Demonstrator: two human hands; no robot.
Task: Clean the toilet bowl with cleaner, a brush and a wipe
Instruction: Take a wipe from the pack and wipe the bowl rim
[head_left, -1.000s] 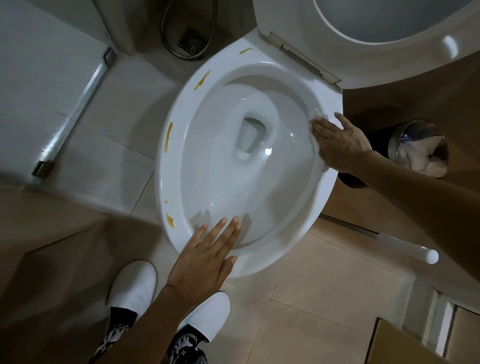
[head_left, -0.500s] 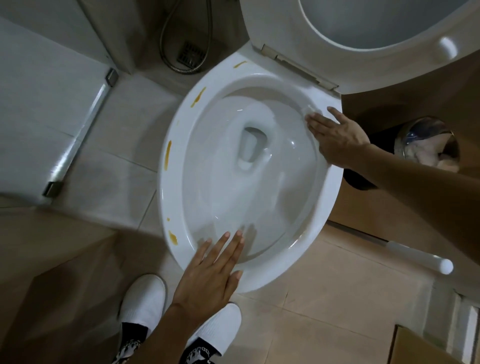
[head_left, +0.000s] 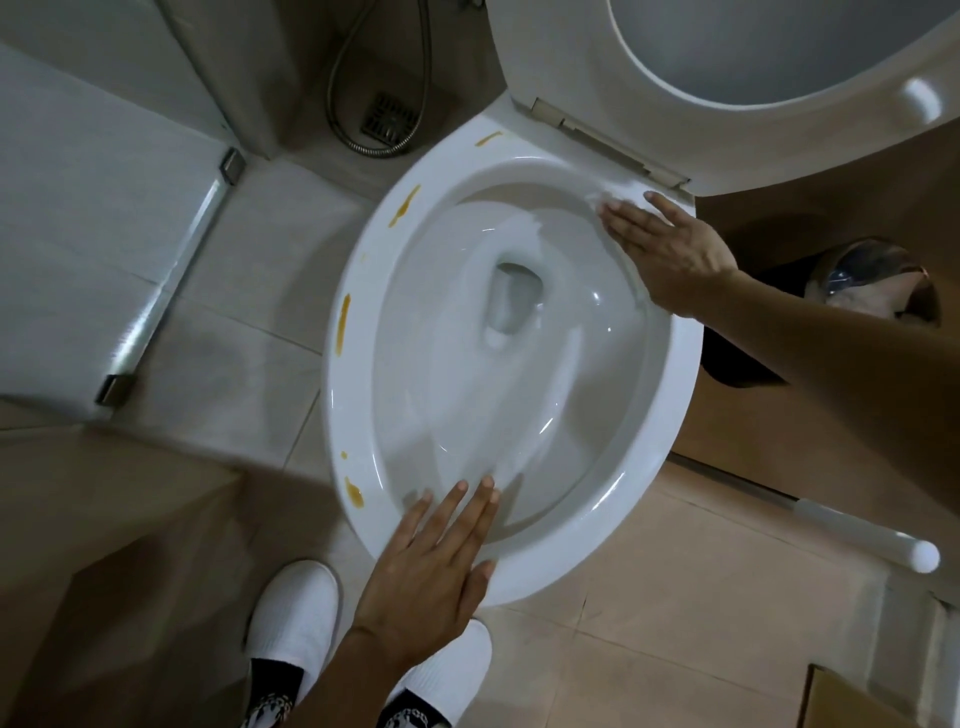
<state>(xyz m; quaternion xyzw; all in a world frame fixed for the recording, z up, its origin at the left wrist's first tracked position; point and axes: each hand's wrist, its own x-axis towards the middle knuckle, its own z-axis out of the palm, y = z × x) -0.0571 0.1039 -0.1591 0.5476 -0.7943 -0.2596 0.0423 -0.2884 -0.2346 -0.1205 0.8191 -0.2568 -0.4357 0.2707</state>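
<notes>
The white toilet bowl (head_left: 670, 415) fills the middle of the view, its seat and lid (head_left: 727, 67) raised. Yellow-brown stains (head_left: 343, 325) streak the left rim. My right hand (head_left: 665, 252) lies flat on the far right rim with straight fingers, pressing a white wipe (head_left: 621, 189) that shows just beyond the fingertips. My left hand (head_left: 436, 561) rests flat on the near rim, fingers straight and pointing into the bowl. A white brush handle (head_left: 862, 535) lies on the floor at the right.
A lined waste bin (head_left: 872, 283) with crumpled paper stands right of the toilet. A floor drain (head_left: 390, 117) and metal hose (head_left: 337, 67) lie behind the bowl. A glass door edge (head_left: 171, 291) is at the left. My white slippers (head_left: 293, 618) stand below the bowl.
My right hand has slid the wipe along the right rim toward the hinge at the back. My left hand has stayed on the near rim.
</notes>
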